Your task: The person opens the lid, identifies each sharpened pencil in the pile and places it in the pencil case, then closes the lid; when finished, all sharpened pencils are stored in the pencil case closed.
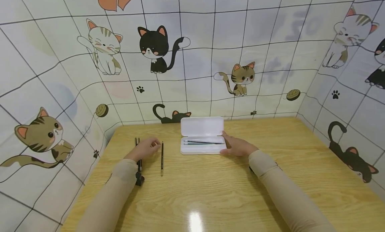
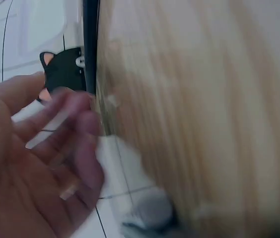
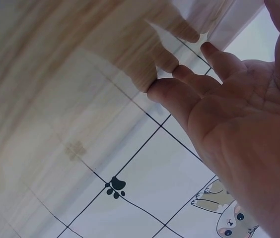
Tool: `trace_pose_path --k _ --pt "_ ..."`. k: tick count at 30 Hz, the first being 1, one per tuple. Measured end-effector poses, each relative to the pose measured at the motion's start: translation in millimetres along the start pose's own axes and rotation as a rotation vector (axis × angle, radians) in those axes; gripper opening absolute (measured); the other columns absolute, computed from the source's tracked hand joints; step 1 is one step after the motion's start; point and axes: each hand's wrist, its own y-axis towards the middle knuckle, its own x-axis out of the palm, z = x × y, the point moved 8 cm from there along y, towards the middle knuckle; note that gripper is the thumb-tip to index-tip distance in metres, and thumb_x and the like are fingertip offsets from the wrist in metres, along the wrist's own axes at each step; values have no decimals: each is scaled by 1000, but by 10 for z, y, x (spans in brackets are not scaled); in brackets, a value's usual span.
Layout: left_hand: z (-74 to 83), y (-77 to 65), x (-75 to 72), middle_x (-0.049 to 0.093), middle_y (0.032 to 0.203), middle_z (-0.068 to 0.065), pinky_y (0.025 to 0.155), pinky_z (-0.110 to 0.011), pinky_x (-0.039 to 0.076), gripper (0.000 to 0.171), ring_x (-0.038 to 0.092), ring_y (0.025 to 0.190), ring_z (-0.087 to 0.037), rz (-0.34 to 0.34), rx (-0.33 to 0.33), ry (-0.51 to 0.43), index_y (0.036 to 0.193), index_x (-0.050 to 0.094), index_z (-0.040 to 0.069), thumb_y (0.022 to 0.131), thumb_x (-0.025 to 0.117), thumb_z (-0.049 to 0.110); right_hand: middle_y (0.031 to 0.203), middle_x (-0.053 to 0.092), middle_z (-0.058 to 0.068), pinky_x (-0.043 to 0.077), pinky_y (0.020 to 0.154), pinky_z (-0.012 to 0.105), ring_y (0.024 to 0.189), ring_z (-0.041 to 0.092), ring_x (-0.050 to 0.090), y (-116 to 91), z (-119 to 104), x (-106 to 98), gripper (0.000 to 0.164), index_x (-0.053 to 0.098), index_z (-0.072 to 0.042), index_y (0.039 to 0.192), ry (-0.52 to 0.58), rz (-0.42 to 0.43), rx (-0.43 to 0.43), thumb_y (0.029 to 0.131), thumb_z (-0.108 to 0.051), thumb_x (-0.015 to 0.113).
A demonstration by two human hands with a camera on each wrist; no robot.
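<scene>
A white pencil case (image 1: 202, 150) lies with its lid (image 1: 202, 126) raised, slim pencils (image 1: 201, 142) in its tray. My right hand (image 1: 239, 147) rests against the case's right end, thumb near the front corner and fingers toward the hinge. In the right wrist view, its fingers (image 3: 194, 94) are extended with the tips at the tabletop. A dark pencil (image 1: 162, 160) lies to the left of the case, pointing away from me. Beside its far end is my left hand (image 1: 145, 148), fingers loosely bent and holding nothing. The left wrist view shows the dark pencil (image 2: 90, 44) right at the blurred fingertips.
More dark pencils (image 1: 140, 163) lie beneath and beside the left hand. A black device (image 1: 139, 178) sits at the left wrist. Behind the wooden table (image 1: 195, 188) stands a white wall covering (image 1: 198, 65) printed with cats and grid lines.
</scene>
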Motion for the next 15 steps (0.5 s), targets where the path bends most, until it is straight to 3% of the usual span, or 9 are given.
trace_pose_path --k 4,7,12,15 --pt "31 27 117 65 117 -14 86 -47 53 40 64 102 -28 -63 -40 77 125 62 3 103 60 37 166 14 22 22 119 58 149 45 23 -3 8 -5 101 1 -2 162 7 -4 7 98 -48 64" --pt "77 27 153 63 121 -17 93 -50 51 54 61 111 -32 -62 -65 88 132 58 -3 98 68 37 166 16 23 22 119 58 149 44 23 1 19 2 101 0 -3 162 8 -8 18 98 -49 64" --pt "144 -2 197 64 96 -12 81 -42 49 60 59 85 -24 -79 -92 89 139 52 -3 93 76 27 164 19 24 22 118 59 149 45 24 -7 22 5 102 0 -3 162 5 -9 26 98 -49 64" --pt "166 -18 212 62 99 -12 79 -41 48 56 57 84 -22 -95 -92 85 139 53 1 93 76 21 164 19 24 22 119 59 149 45 24 -14 8 -10 101 1 -2 162 9 -5 20 98 -48 64"
